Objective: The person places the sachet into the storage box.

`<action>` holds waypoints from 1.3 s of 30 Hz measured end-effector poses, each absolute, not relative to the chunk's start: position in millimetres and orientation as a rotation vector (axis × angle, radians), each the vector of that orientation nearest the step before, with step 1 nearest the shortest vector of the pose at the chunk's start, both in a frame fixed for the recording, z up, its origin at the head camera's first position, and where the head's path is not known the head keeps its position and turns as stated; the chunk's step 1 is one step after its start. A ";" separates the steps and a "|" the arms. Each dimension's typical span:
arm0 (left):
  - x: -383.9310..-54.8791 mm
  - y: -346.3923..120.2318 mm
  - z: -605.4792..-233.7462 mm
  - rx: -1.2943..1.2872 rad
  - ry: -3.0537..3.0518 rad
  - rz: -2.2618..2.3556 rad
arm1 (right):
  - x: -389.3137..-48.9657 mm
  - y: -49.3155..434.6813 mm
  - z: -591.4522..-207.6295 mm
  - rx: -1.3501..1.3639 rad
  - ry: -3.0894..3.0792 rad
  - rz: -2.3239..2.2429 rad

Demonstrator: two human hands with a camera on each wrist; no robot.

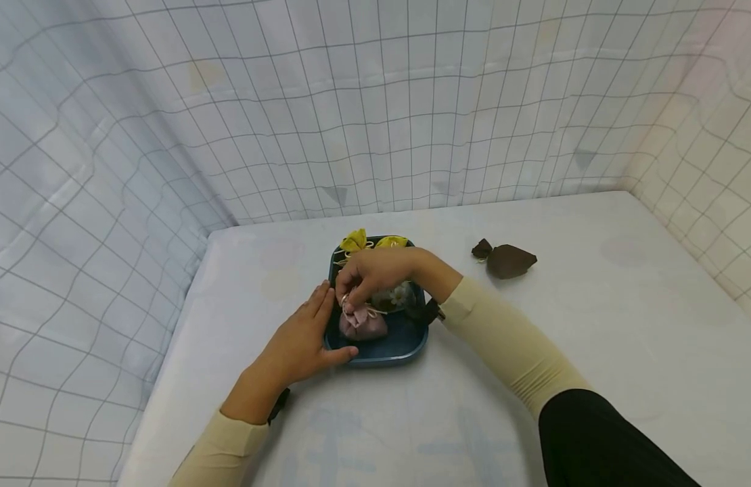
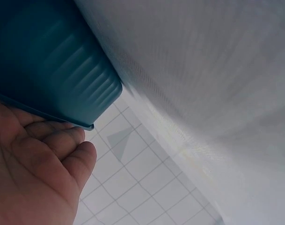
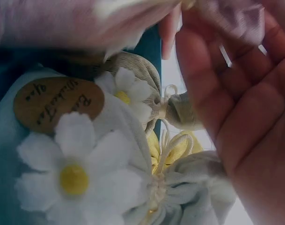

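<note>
A dark blue plastic tray [image 1: 390, 360] holds several small drawstring pouches. My right hand [image 1: 378, 269] reaches over it and pinches the gathered neck of a mauve pouch [image 1: 365, 327] at the tray's left front. In the right wrist view, a pale grey pouch [image 3: 128, 154] with a white daisy and an oval brown tag lies beside the mauve pouch [image 3: 53, 28]. My left hand [image 1: 298, 341] rests against the tray's left side, fingers extended along the rim and thumb at the front edge. From the left wrist view, its fingertips touch the tray's ribbed wall [image 2: 62, 65] under the rim.
A dark brown pouch [image 1: 512, 262] lies on the white-covered table [image 1: 595, 304], right of the tray. Yellow pouch tops [image 1: 354, 240] stick up at the tray's back. White grid-patterned curtains [image 1: 400, 122] surround the table at the back and sides.
</note>
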State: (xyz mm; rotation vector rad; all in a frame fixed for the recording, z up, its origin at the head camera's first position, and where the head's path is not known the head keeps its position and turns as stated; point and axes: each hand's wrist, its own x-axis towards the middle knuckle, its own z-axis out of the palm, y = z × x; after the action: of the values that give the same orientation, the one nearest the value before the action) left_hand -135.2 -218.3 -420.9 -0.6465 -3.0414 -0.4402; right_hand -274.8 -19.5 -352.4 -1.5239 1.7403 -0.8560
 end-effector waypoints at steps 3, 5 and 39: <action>-135.2 -217.9 -421.4 -0.651 -3.043 -0.437 | -275.2 -19.8 -354.3 -1.530 1.799 -0.821; -135.1 -217.5 -421.4 -0.650 -3.046 -0.442 | -275.0 -19.2 -354.2 -1.525 1.833 -0.810; -137.2 -218.3 -418.1 -0.677 -3.059 -0.418 | -301.4 113.0 -331.7 -1.161 2.236 -1.075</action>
State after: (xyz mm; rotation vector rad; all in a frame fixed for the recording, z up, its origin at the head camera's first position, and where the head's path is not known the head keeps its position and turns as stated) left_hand -137.2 -218.3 -418.1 -0.6767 -3.0588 -0.4177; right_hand -301.4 113.0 -331.7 -1.1614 2.2359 -1.0750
